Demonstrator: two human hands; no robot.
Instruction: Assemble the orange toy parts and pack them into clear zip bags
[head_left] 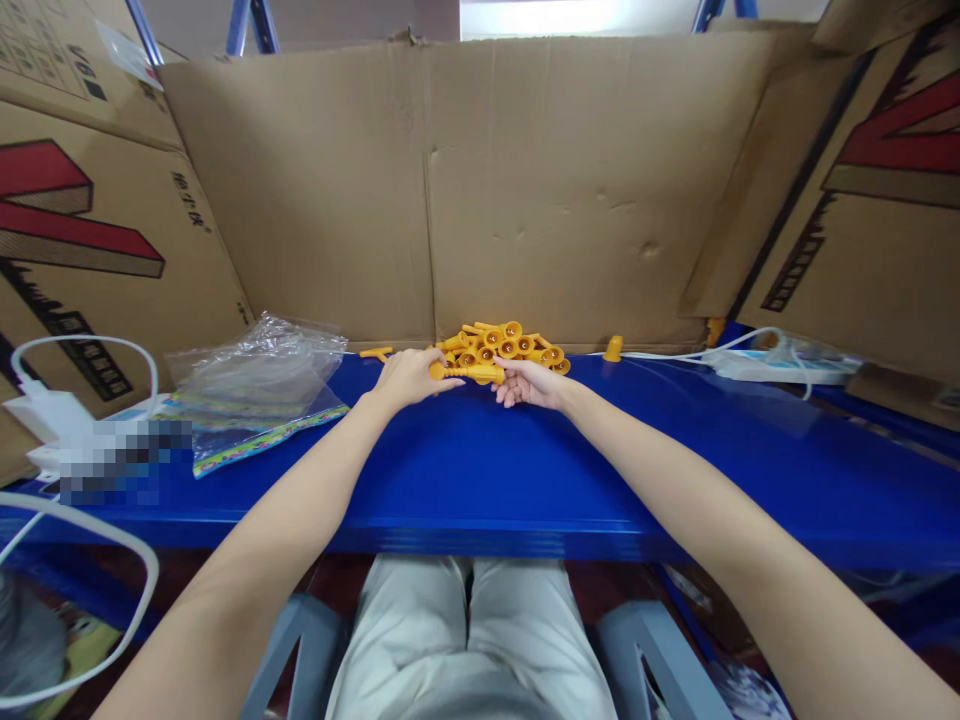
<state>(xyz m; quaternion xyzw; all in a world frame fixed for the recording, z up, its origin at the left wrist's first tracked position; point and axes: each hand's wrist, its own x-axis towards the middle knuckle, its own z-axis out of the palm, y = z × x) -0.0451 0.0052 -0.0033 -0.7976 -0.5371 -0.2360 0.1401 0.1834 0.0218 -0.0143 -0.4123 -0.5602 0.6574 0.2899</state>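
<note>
The pile (pixel 508 345) of yellow pieces sits just beyond both hands, against the cardboard, probably so the pieces stay within easy reach and the near side is left for handling. The left hand (pixel 405 378) pinches the knobbed end of 1 yellow part (pixel 469 373) between thumb and fingers; the right hand (pixel 529 383) pinches its thicker end, the lower fingers curled loosely. The part lies crosswise between the hands, in front of the pile; 2 grips, 1 at each end, likely keep it steady and let it be turned. Whether the ends are joined pieces I cannot tell. A cap (pixel 613 348) stands upright beyond the right hand and to its right; a forked piece (pixel 375 353) lies beyond the left hand, to its left, both apart from the pile.

The cardboard (pixel 562 180) rises behind the hands like a screen, perhaps to stop small pieces from slipping off the back. Printed boxes flank it, 1 to the left (pixel 82 200) and 1 to the right (pixel 885 200). Under the hands is a blue table (pixel 480 460). Clear bags (pixel 255 380) lie left of the left hand, a white power strip (pixel 784 367) well right of the right hand, and a white plug (pixel 56 415) far left.
</note>
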